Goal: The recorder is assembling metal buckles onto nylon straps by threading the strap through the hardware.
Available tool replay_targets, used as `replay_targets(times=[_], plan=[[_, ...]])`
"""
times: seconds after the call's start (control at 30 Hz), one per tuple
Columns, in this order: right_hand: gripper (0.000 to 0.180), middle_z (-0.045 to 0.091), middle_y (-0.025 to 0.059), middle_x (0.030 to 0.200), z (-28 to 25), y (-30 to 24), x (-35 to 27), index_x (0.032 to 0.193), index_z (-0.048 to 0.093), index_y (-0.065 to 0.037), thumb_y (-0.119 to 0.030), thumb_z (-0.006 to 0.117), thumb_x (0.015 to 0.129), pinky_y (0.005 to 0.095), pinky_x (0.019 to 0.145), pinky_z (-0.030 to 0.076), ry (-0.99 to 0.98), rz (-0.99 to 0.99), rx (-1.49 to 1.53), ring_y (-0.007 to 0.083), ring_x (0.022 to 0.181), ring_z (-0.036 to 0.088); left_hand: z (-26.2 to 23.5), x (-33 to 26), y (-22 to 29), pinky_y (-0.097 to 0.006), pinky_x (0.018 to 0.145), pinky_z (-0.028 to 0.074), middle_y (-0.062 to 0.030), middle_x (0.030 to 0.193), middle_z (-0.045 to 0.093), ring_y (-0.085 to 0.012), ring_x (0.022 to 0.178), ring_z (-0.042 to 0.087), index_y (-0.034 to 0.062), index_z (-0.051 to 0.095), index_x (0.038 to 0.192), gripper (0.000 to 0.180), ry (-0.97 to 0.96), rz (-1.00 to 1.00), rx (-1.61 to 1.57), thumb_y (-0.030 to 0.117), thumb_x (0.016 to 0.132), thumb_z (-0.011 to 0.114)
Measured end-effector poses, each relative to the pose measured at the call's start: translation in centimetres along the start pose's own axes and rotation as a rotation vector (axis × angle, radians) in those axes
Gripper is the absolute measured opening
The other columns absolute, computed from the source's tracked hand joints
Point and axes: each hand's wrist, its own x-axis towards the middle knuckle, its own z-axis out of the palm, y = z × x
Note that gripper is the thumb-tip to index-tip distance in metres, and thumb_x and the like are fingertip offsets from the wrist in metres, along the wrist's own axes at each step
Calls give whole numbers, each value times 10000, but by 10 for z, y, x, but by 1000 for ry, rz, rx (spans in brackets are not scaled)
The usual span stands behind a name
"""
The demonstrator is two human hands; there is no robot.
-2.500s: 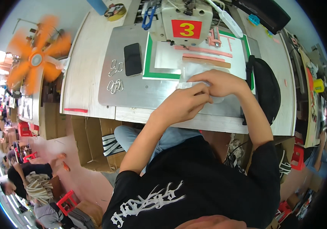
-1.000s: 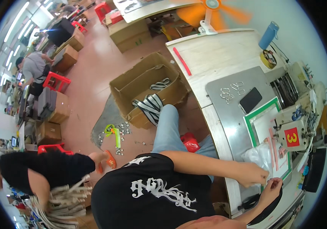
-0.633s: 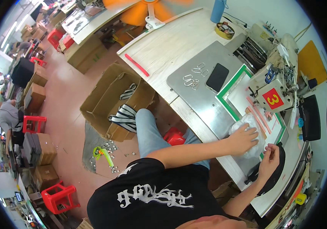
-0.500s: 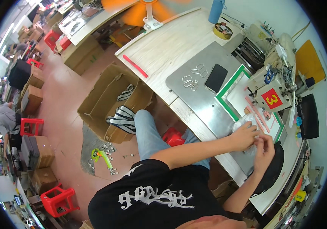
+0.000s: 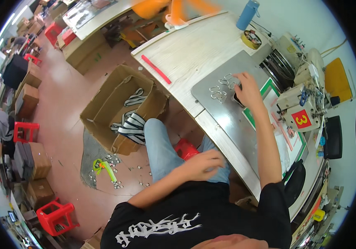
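Observation:
My right hand [image 5: 248, 91] reaches across the grey metal plate [image 5: 211, 81] of the table. Its fingers and thumb are apart at the edge of several oval wire rings [image 5: 218, 94]; whether a fingertip touches one I cannot tell. Beneath that hand, a black phone [image 5: 237, 99] is mostly covered. My left hand [image 5: 205, 165] hovers above my lap near the table's front edge, bent at the fingers and smeared by motion. A crumpled clear plastic bag [image 5: 282, 151] lies beside my right forearm, with no hand on it.
A sewing machine [image 5: 300, 103] stands behind a green-edged board [image 5: 269, 88]. Left of it are a tape roll [image 5: 251, 39], a blue bottle [image 5: 247, 14] and a red strip [image 5: 156, 69]. An open carton [image 5: 99, 110] with striped webbing [image 5: 133, 129] sits on the floor near my knee.
Both hands have come away from the plastic bag. My right hand has gone to the wire rings and phone; my left has drawn back over my lap. The view has shifted slightly.

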Motion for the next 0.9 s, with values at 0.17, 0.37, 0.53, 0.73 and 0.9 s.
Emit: replay_targets(times=[0.17,0.37,0.53,0.73,0.9], plan=[[159,716,150,1088,19,33,32,1100,724,-62,-91,739,944,473,920,565,-317,218,66,374,1063,703,-65,-140,-27,-413,959,559,-139,1133,705,-329,1112,680,52,759,1093,230,306,-487,256,-46,896,690],[137,716,150,983,29,34,35,1020,726,-37,-157,758,963,457,846,570,-165,94,17,364,924,703,-91,-254,-16,-328,767,571,-119,1044,711,-228,895,707,18,765,1085,169,757,-793,324,-44,957,676],[254,718,134,975,31,-15,30,988,741,-30,-271,815,957,425,818,570,-322,148,200,313,874,700,-68,-259,-10,-314,760,566,-103,1033,715,-211,886,699,31,773,1099,178,908,-775,379,-38,983,656],[245,723,139,991,36,0,25,1006,733,-27,-256,807,960,424,816,567,-217,168,179,318,880,700,-46,-215,-7,-317,783,547,-103,1011,719,-222,924,691,26,780,1061,156,820,-745,361,-34,976,663],[210,712,107,970,23,-38,7,1087,737,-21,-167,800,950,359,774,555,-278,86,250,226,816,670,-44,-225,-29,-318,813,524,-92,992,717,-192,909,674,10,761,1041,154,921,-679,350,-69,973,648]])
